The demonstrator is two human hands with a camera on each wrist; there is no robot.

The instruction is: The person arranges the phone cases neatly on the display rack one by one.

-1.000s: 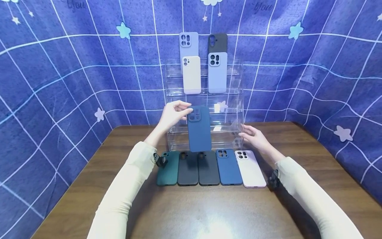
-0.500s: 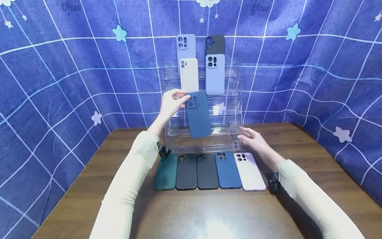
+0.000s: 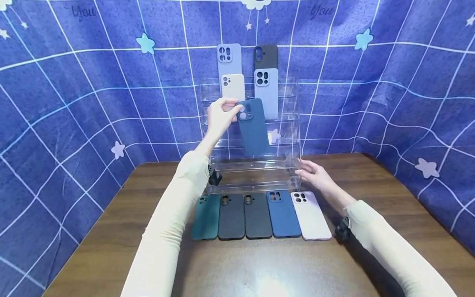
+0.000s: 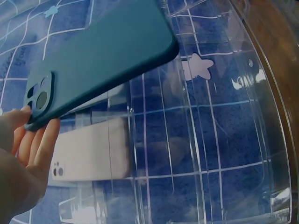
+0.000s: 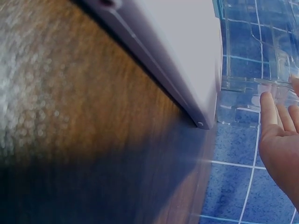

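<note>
My left hand (image 3: 219,117) pinches a dark blue phone case (image 3: 254,132) by its upper left corner, beside the camera cutout. The case hangs slightly tilted in front of a clear tiered display rack (image 3: 256,178). In the left wrist view the thumb and fingers (image 4: 44,144) grip the cutout end of the case (image 4: 107,56). At the rack's lower right side, my right hand (image 3: 315,175) touches the edge with fairly straight fingers. The right wrist view shows these fingers (image 5: 270,114) against the clear plastic (image 5: 240,86).
Cases stand on the rack: lavender (image 3: 233,66), cream (image 3: 233,86), black (image 3: 267,57) and light blue (image 3: 268,99). Before it, a row lies on the wooden table (image 3: 237,268): green (image 3: 205,220), two black (image 3: 231,220), blue (image 3: 285,218) and pale pink (image 3: 313,220).
My left hand has raised the dark blue case from just above the table row to the rack's upper middle, then shifted it slightly right. The right hand stays at the rack's side.
</note>
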